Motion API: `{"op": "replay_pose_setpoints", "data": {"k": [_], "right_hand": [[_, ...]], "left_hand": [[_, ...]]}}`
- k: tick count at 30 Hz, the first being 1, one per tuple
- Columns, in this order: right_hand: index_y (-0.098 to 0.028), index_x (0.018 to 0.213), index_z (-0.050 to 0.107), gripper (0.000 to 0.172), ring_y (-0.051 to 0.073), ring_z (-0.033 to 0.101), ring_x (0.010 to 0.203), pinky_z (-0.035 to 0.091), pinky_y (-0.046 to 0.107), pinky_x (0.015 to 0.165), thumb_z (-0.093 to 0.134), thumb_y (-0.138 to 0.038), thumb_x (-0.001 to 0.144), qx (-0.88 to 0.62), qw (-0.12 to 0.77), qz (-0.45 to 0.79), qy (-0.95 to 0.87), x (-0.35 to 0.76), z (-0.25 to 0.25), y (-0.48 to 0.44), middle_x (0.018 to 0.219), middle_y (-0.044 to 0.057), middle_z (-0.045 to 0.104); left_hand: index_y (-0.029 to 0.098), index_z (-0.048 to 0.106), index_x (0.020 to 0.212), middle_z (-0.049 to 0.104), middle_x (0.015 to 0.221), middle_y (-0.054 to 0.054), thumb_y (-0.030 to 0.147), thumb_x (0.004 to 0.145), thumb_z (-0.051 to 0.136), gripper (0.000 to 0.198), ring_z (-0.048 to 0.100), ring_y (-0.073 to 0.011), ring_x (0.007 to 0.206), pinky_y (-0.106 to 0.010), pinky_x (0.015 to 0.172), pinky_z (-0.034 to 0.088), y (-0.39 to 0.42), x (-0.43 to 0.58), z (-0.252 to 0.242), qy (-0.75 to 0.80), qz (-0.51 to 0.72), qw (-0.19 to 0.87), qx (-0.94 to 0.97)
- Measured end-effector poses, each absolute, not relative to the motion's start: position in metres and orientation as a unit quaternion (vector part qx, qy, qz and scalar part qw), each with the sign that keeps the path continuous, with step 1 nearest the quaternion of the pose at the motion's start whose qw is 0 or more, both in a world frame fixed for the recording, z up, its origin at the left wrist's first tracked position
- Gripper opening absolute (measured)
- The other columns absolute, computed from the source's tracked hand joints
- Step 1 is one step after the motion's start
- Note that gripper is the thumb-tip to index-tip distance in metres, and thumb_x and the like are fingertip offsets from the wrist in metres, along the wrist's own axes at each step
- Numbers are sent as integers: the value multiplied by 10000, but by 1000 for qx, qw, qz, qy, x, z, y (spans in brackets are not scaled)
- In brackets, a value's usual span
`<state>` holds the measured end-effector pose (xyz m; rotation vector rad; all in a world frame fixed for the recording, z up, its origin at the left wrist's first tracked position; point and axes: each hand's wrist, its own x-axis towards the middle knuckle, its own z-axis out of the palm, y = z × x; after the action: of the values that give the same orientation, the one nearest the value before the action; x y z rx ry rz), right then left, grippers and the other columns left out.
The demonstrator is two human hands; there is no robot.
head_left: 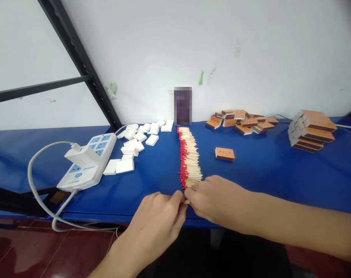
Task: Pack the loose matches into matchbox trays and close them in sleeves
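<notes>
As my head camera looks down, both my hands meet at the near end of the row of matches point(188, 158), which runs straight away from my fingers across the blue table point(279, 177), red heads on the left side and bare sticks on the right. My left hand point(160, 216) has its fingertips point(179, 199) drawn narrow, and they seem to pinch a pale match stick point(187, 201) that shows just between the two hands. My right hand point(218, 197) lies curled over the nearest sticks with its fingers point(192, 192) close together. Whether they grip any I cannot tell, as the knuckles hide the pads.

Just beyond my right fingers, apart from the row, lies a single matchbox point(224, 153). Farther off on that side sit a loose heap of matchboxes point(241, 121) and a neat stack of boxes point(311, 131). Beyond my left fingers are the white trays point(131, 144) and a power strip point(88, 162).

To do this well, I judge, I should pinch lightly at the bare wood, keep every head pointing the same way, and lift only from the near end so the rest of the row lies undisturbed.
</notes>
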<state>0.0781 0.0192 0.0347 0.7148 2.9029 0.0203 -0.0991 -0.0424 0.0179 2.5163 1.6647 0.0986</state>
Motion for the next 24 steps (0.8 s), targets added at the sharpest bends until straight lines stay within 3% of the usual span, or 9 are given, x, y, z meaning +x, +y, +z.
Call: {"op": "replay_pose_setpoints", "data": {"k": [3, 12, 19, 24], "right_hand": [[-158, 884, 618, 81, 196, 660, 604, 245, 318, 457, 604, -79, 878, 218, 84, 42, 971, 74, 31, 19, 770, 32, 697], [-160, 842, 605, 97, 179, 647, 626, 225, 324, 448, 587, -134, 934, 200, 100, 11, 975, 72, 44, 25, 799, 36, 692], [-151, 874, 613, 71, 177, 646, 613, 235, 301, 457, 621, -82, 891, 206, 106, -21, 973, 74, 43, 25, 753, 34, 686], [-148, 884, 621, 68, 166, 619, 578, 233, 297, 459, 600, -83, 891, 230, 97, -38, 968, 71, 48, 25, 749, 36, 690]], "left_hand": [[225, 552, 846, 676, 728, -11, 231, 1009, 438, 199, 652, -242, 627, -314, 528, 272, -39, -103, 22, 552, 34, 73, 830], [226, 516, 937, 689, 908, -29, 255, 1059, 371, 191, 673, -264, 764, -330, 608, 365, -38, -106, 23, 534, 24, 85, 841], [219, 494, 988, 696, 860, -35, 234, 1054, 360, 151, 690, -296, 714, -348, 569, 405, -37, -107, 21, 512, -31, 59, 856], [207, 492, 1003, 660, 750, -30, 172, 1033, 343, 156, 643, -291, 567, -343, 495, 397, -38, -108, 15, 472, -67, -35, 878]]}}
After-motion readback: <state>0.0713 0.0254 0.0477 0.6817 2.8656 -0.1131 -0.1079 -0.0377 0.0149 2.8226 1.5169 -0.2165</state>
